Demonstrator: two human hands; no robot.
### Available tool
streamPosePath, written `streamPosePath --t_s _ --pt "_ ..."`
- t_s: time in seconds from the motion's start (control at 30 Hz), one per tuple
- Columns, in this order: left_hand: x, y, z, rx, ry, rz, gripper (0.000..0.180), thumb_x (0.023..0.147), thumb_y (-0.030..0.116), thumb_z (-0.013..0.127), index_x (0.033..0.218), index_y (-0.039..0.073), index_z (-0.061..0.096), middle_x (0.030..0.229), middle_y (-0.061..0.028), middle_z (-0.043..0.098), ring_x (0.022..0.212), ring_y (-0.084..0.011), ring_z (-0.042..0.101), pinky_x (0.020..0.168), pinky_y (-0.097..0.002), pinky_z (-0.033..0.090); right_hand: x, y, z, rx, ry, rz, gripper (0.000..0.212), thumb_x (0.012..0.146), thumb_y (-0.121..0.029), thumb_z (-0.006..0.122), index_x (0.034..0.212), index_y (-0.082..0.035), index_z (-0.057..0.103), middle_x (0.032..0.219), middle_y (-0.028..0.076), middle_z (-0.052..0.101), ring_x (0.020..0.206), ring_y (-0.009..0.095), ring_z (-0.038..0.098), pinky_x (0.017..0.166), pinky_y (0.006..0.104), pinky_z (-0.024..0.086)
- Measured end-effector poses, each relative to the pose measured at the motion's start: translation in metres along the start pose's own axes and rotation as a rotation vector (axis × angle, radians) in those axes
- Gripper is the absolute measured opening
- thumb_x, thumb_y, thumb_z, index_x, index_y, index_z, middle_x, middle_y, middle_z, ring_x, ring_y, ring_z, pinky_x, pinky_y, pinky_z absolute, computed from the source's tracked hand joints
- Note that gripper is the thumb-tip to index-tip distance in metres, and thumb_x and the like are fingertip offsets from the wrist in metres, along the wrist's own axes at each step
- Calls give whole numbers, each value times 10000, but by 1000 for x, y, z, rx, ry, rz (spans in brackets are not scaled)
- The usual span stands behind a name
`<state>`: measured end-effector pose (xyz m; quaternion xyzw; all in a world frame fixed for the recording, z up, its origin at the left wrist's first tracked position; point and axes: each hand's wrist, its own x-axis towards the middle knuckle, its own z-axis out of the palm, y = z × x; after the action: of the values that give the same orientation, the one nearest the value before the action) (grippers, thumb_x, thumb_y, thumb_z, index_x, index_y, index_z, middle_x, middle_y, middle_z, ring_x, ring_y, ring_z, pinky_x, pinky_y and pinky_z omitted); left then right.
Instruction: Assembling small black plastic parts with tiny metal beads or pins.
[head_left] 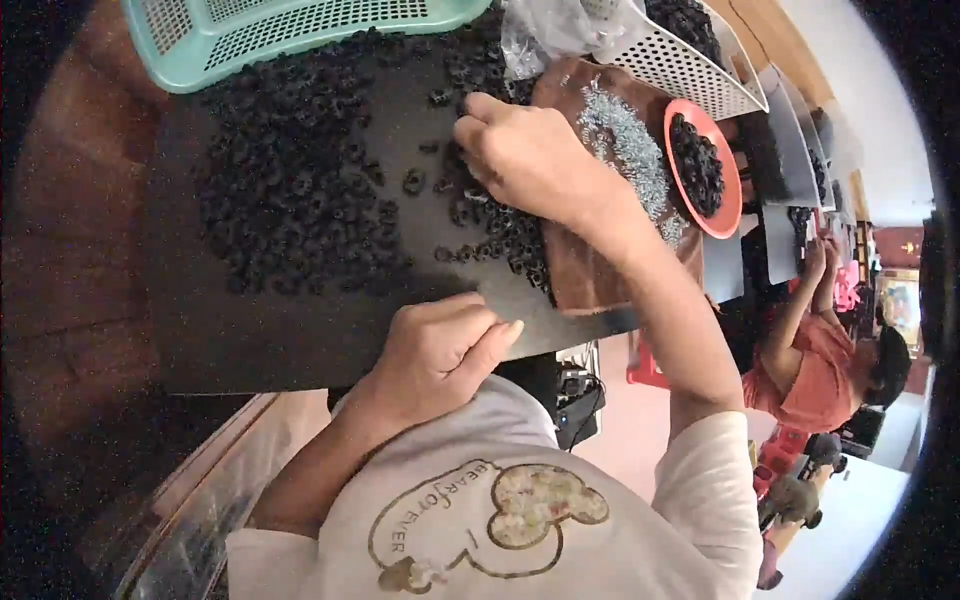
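My left hand (440, 345) is closed in a loose fist at the near edge of the dark table, thumb against the curled forefinger; whatever it may hold is hidden. My right hand (525, 155) reaches over a strip of small black ring-like plastic parts (500, 225) beside the brown cloth, its fingers curled down and closed. Its fingertips are out of sight, so I cannot tell what they grip. A wide heap of the same black parts (300, 190) covers the table's left half. Small silvery metal pieces (635, 145), perhaps springs or screws, lie on the brown cloth (580, 265).
An orange-red dish (733, 190) of black parts stands right of the cloth. Behind are a green mesh basket (300, 35), a clear plastic bag (560, 30) and a white perforated bin (690, 85). Another person in a red top (815, 370) works at the far right.
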<state>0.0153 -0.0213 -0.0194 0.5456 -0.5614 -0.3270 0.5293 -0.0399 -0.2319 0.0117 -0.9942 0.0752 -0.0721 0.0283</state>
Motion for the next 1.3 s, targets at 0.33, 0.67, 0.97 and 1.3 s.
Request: streamPosePath --t_s 0.33,0.67,0.97,1.3 --pt "0 5 -7 -618 250 -381 248 985 218 553 1087 -3 603 865 -7 616 747 -61 533 678 -228 443 -51 -39 -30 731 189 83 218 806 -37 669 1012 31 645 770 82 504 665 198 517 603 319 435" --pt "1 13 -5 -912 243 -449 263 997 251 528 1058 1 585 832 -20 604 680 -65 524 611 -209 414 -83 -90 -34 663 268 143 363 774 31 670 1133 53 621 854 116 554 669 230 600 563 312 488" --pt "-9 20 -5 -1060 218 -445 324 963 349 575 925 28 587 759 -20 568 586 -91 487 525 -243 383 -93 -100 -37 836 367 52 353 779 36 671 1126 76 617 840 124 556 673 208 589 579 305 476" --pt "-10 20 -7 -1061 115 -542 403 885 414 668 924 19 596 745 -26 577 566 -86 494 469 -226 363 -97 -105 -35 836 364 93 397 767 2 705 1144 67 601 800 110 530 628 231 563 536 323 458"
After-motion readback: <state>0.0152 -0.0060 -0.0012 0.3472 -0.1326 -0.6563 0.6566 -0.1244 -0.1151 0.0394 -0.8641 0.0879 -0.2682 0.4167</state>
